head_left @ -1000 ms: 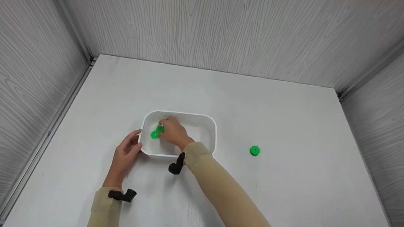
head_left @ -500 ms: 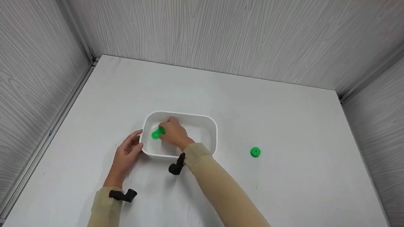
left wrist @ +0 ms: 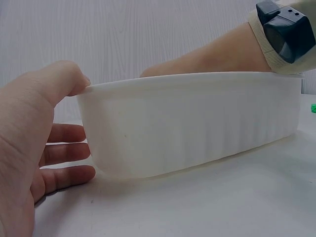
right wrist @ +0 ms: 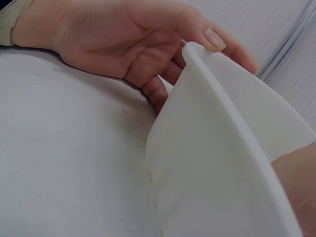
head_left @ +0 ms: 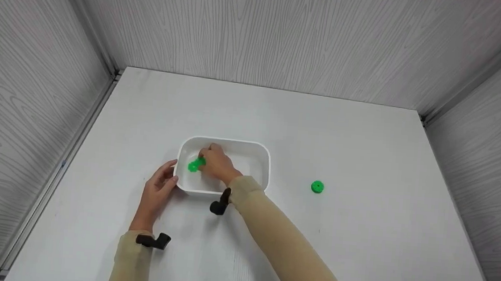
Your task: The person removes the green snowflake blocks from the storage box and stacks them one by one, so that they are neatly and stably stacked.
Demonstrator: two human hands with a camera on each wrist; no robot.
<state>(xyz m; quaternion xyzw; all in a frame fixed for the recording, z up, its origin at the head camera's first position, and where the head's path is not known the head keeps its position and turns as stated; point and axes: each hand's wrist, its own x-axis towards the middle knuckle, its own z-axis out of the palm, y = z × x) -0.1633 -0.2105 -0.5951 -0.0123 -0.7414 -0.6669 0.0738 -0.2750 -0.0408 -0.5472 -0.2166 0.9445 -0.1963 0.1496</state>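
Note:
A white rectangular plastic tub [head_left: 250,194] stands on the table. My left hand [head_left: 156,195] is at its left end, the thumb touching the rim and the other fingers beside the outer wall, as the left wrist view [left wrist: 29,133] shows. My right hand [head_left: 216,163] reaches into the tub over the front rim and pinches a green toothed plastic disc near the left end. Another green disc [head_left: 193,167] shows right beside it, overlapping it in this view. The right fingertips are mostly hidden, and in the right wrist view the tub wall covers most of that hand.
A round green disc with small holes [head_left: 317,187] lies on the white table [head_left: 359,238] to the right of the tub. Grey wood-grain panels [head_left: 263,34] stand at the back and both sides. Black camera mounts [head_left: 220,203] sit on both wrists.
Both hands and the tub hold nearly the same places. The right fingers shift slightly around the green discs, and the whole view drifts a little.

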